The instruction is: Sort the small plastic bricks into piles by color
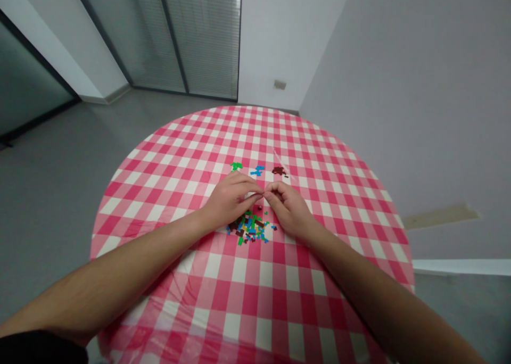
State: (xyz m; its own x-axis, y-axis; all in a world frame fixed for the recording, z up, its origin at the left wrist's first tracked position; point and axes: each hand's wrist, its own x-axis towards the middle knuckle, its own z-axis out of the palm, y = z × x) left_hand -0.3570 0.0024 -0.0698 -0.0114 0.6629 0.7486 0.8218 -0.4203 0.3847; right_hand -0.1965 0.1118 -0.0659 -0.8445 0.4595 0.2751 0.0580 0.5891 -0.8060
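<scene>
My left hand (229, 198) and my right hand (290, 208) meet fingertip to fingertip over the middle of the table. Both are closed in a pinch, and whatever lies between the fingertips is too small to make out. Just below them spreads a mixed pile of small building bricks (250, 230) in green, blue, brown and yellow, partly covered by my left hand. Beyond my fingers lie three small groups: green bricks (236, 166), blue bricks (257, 171) and dark brown bricks (278, 170).
A red and white checked cloth (239, 313) covers the round table, wrinkled at the near left. Behind stand glass partitions (199, 39) and a pale wall with a socket plate (280, 84). Another wall (439, 114) rises at the right.
</scene>
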